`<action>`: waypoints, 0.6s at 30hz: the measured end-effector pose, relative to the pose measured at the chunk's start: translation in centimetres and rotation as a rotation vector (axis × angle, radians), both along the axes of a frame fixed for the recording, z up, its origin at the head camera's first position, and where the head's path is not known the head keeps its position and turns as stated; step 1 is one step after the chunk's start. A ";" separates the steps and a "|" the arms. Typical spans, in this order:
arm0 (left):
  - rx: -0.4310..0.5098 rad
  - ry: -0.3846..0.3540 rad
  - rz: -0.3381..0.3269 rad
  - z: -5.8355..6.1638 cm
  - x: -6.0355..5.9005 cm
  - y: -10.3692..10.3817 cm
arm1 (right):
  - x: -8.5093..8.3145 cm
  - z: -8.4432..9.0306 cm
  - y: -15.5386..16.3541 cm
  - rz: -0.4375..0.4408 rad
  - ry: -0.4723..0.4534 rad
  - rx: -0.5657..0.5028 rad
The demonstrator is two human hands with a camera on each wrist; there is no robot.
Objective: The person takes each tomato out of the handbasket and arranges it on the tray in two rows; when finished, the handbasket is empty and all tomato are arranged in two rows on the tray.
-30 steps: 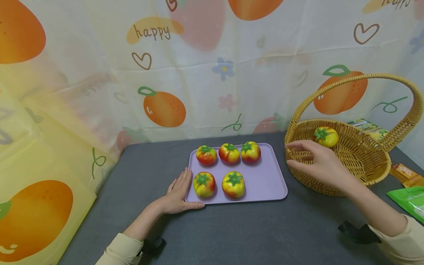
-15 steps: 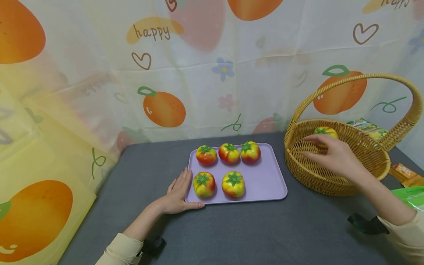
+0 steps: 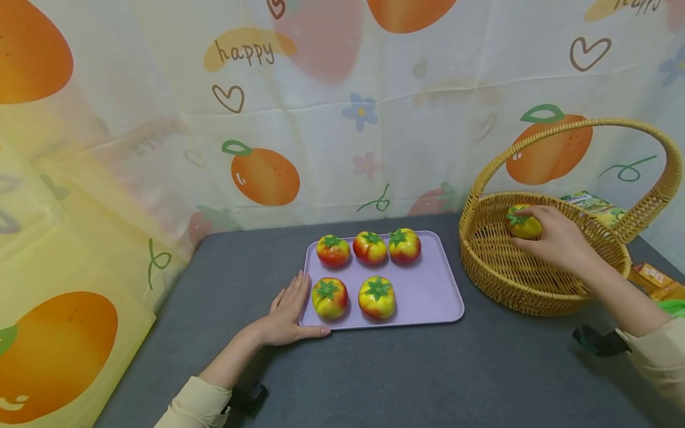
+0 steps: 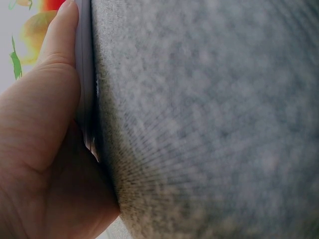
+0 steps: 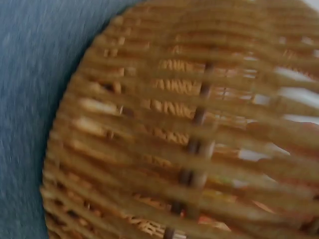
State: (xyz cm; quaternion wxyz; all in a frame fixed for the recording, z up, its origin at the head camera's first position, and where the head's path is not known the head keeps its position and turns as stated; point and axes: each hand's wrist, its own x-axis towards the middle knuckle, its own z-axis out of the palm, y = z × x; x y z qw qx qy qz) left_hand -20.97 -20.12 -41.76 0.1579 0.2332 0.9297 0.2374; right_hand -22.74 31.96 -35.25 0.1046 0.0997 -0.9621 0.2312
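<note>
My left hand [image 3: 285, 315] lies with straight fingers along the left edge of a lilac tray [image 3: 423, 297]; its thumb rests on the near rim. In the left wrist view the left hand [image 4: 42, 114] touches the tray's side. On the tray sit several red-and-yellow tomatoes with green star-shaped tops, among them a front tomato [image 3: 377, 298] and a back tomato [image 3: 405, 246]. Inside the wicker basket [image 3: 514, 291], my right hand [image 3: 559, 241] has its thumb and fingers around another tomato [image 3: 524, 224]. The basket's woven wall [image 5: 149, 124] fills most of the right wrist view.
The basket's tall handle [image 3: 583, 123] arches over the right hand. To its right lie an orange packet [image 3: 655, 282] and part of a green packet [image 3: 674, 307]; a patterned packet [image 3: 594, 205] is behind. A printed cloth [image 3: 321, 131] hangs behind the dark table [image 3: 385, 374].
My right hand has moved right from the basket's left rim, then inward to the tomato inside, where its fingers now take hold. The left hand and tray have stayed put.
</note>
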 end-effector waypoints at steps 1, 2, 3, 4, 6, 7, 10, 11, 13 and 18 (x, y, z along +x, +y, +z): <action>-0.001 0.000 0.000 0.0 0.0 0.0 | -0.2 -0.1 0.2 0.000 -0.007 0.006; -0.002 0.001 -0.001 0.0 0.0 0.0 | -0.4 -0.1 0.4 0.003 -0.008 0.012; -0.004 0.001 -0.001 -0.1 0.0 0.0 | -0.5 -0.2 0.5 0.004 -0.003 0.015; -0.006 0.001 -0.001 -0.1 0.0 -0.1 | -0.7 -0.2 0.6 0.005 0.002 0.017; -0.008 0.003 0.000 -0.1 0.0 -0.1 | -0.9 -0.3 0.8 0.003 0.016 0.018; -0.008 0.003 0.000 -0.1 0.0 -0.1 | -1.0 -0.4 0.9 0.003 0.020 0.017; -0.005 0.000 0.000 -0.1 0.0 -0.1 | -1.3 -0.5 1.3 -0.003 0.027 0.016; -0.005 -0.001 0.000 -0.1 0.0 -0.1 | -1.4 -0.6 1.4 -0.003 0.026 0.017; -0.004 -0.003 0.001 -0.1 0.0 -0.1 | -1.6 -0.7 1.7 -0.001 0.022 0.020; -0.004 -0.001 0.005 -0.1 0.0 -0.1 | -1.9 -1.1 2.2 0.005 0.011 0.020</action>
